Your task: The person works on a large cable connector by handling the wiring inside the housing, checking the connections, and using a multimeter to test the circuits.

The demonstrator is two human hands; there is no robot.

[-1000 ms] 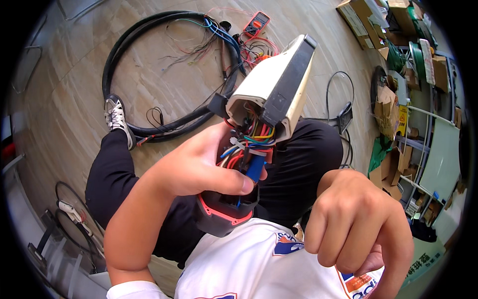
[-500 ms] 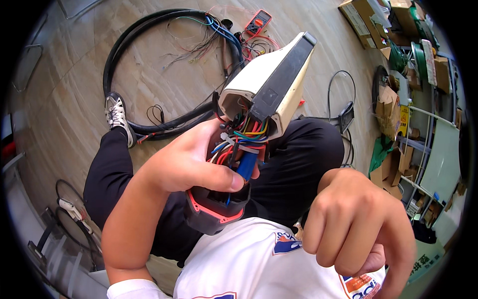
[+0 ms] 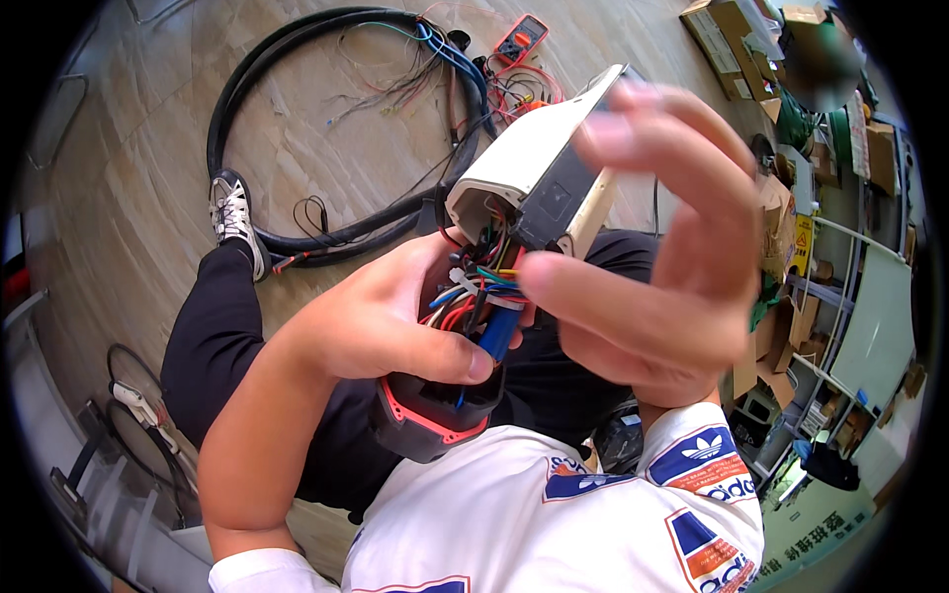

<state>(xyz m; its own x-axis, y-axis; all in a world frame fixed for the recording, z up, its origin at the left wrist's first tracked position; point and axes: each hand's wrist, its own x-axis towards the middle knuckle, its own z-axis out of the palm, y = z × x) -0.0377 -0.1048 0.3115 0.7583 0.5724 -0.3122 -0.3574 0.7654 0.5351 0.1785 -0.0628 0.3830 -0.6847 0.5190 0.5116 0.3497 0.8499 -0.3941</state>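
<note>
My left hand (image 3: 395, 331) is closed around a bundle of coloured wires (image 3: 474, 296) and a blue sleeve (image 3: 500, 331), with the thumb pressed on the sleeve. The wires run up into the open end of a white and black plastic housing (image 3: 534, 158), which looks like a charging-gun shell. Below the thumb is the black end piece with a red rim (image 3: 435, 420). My right hand (image 3: 662, 247), blurred by motion, is open at the housing's right side, thumb near the wires and fingers spread across the upper part. Whether it touches the shell I cannot tell.
A thick black cable (image 3: 222, 128) lies coiled on the tiled floor, its stripped wires (image 3: 405, 89) fanned out beside a red multimeter (image 3: 521, 42). Cardboard boxes (image 3: 727, 49) and cluttered shelving (image 3: 840, 296) stand at the right. A white plug with a cable (image 3: 133, 400) is at the lower left.
My right hand has risen from in front of my shirt to the housing, and its curled fingers have spread. My left hand keeps its grip on the wires, nearly unmoved.
</note>
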